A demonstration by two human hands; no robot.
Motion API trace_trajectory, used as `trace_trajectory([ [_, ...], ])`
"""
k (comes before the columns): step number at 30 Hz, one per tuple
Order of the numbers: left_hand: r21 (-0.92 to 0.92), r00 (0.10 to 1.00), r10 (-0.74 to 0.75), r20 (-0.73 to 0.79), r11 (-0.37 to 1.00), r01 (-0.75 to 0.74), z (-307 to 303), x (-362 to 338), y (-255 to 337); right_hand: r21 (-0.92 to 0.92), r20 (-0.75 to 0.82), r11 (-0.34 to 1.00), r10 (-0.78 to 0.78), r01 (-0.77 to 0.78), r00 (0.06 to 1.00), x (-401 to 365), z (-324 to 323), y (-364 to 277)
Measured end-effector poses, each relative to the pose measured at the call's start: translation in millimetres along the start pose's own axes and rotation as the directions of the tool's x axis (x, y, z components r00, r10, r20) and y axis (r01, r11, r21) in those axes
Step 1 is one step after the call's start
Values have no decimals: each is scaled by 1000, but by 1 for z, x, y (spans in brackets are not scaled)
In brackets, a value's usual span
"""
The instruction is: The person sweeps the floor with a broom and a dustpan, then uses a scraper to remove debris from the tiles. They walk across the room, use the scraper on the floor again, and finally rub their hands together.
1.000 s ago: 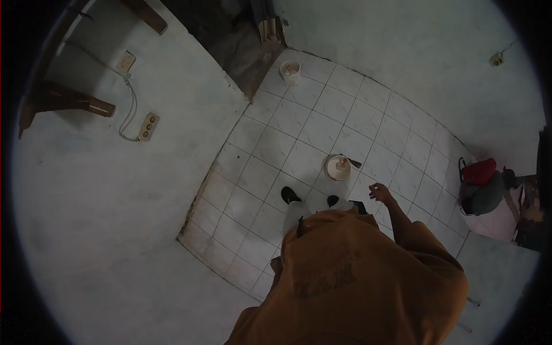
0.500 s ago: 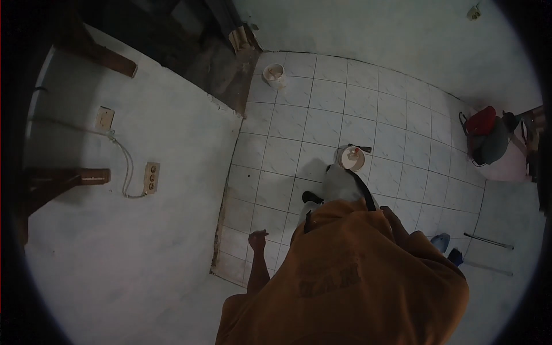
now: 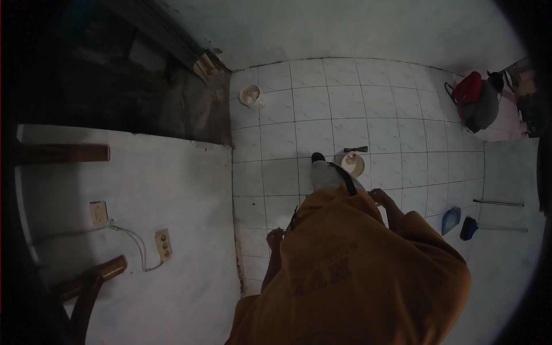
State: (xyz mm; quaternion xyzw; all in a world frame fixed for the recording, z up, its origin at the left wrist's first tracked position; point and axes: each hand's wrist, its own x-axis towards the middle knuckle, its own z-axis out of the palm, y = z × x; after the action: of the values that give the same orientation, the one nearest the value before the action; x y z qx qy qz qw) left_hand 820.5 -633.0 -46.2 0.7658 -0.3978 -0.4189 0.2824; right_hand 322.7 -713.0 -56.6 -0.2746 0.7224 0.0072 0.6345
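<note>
My left hand [image 3: 276,237] hangs beside my left hip, its fingers curled inward; whether something small is in them is too dim to make out. At my right side, my right hand [image 3: 379,198] is close to the hem of my brown-orange shirt [image 3: 351,270]; its fingers are dark and partly hidden. On the tiles past my feet stands a round white bucket [image 3: 360,168] with pale material and a small red-tipped item inside. A dark, flat-ended tool [image 3: 356,149], perhaps a brush, lies just behind that bucket.
Another white bucket [image 3: 257,103] stands near the doorway [image 3: 190,109]. Wooden brackets [image 3: 69,153] and a socket strip [image 3: 163,245] project from the left wall. At right are a blue dustpan [image 3: 451,219], a broom [image 3: 468,229] and a red bag [image 3: 467,89] among piled items.
The view has turned, and the wall and doorway sit lower at left. My left hand has drawn in toward my body. One foot has come forward beside the nearer bucket.
</note>
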Motion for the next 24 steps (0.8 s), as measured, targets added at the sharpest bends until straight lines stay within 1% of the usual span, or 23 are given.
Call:
trace_trajectory([
  [2, 109, 999, 46, -2, 993, -46, 0, 17, 18, 57, -91, 997, -46, 52, 995, -2, -15, -42],
  [3, 162, 998, 68, -3, 985, -67, 0, 23, 25, 30, -73, 999, -19, 21, 997, -3, -26, -69],
  [4, 521, 822, 559, 107, 673, -525, 2, 48, 2, -140, -42, 987, -91, 84, 995, -6, -37, -100],
  [5, 249, 883, 469, -14, 857, -451, 1, 56, 25, -306, 3, 940, -154, 147, 988, -10, -48, -131],
  [6, 345, 892, 450, 39, 832, -434, 1, 73, 37, -493, 137, 791, -341, 363, 930, -17, -57, -166],
  [7, 434, 904, 418, 87, 801, -412, 0, 87, 44, -620, 311, 559, -468, 550, 827, -35, -62, -207],
  [8, 462, 893, 439, 94, 776, -430, 1, 101, 56, -416, 361, 688, -476, 595, 802, -128, -69, -285],
  [9, 491, 881, 462, 102, 746, -449, 1, 113, 70, -225, 392, 791, -462, 569, 796, -161, -68, -318],
  [10, 520, 916, 390, 93, 766, -378, 2, 127, 82, 72, 528, 633, -680, 771, 509, -194, -71, -355],
  [11, 513, 914, 397, 88, 768, -383, 6, 140, 92, 303, 525, 435, -819, 848, 232, -231, -72, -387],
  [12, 410, 886, 463, 29, 802, -433, 8, 153, 102, 606, 388, 196, -919, 771, -71, -248, -63, -403],
  [13, 307, 855, 518, -29, 818, -486, 8, 164, 109, 714, 324, 53, -909, 698, -263, -266, -59, -418],
  [14, 348, 870, 493, -5, 817, -460, 14, 182, 99, 774, 273, -56, -870, 631, -411, -282, -54, -431],
  [15, 351, 870, 492, 13, 813, -465, 13, 188, 108, 813, 224, -156, -806, 562, -547, -299, -43, -443],
  [16, 310, 901, 432, 24, 854, -418, 16, 196, 118, 814, 196, -232, -753, 532, -628, -316, -47, -454],
  [17, 271, 928, 371, 39, 890, -367, 21, 205, 126, 810, 167, -305, -700, 502, -694, -331, -47, -464],
  [18, 282, 929, 366, 63, 886, -368, 22, 213, 131, 790, 141, -367, -671, 491, -728, -345, -53, -469],
  [20, 247, 832, 543, 113, 796, -553, 20, 232, 119, 723, 88, -476, -655, 500, -751, -364, -67, -479],
  [21, 222, 766, 630, 126, 735, -641, 22, 249, 115, 672, 71, -526, -655, 521, -752, -368, -73, -484],
  [23, 163, 605, 787, 119, 586, -794, 33, 285, 122, 573, 57, -594, -658, 564, -751, -373, -82, -498],
  [24, -180, 893, 440, 95, 890, -419, 16, 259, 199, 518, 52, -620, -664, 588, -746, -374, -86, -506],
])
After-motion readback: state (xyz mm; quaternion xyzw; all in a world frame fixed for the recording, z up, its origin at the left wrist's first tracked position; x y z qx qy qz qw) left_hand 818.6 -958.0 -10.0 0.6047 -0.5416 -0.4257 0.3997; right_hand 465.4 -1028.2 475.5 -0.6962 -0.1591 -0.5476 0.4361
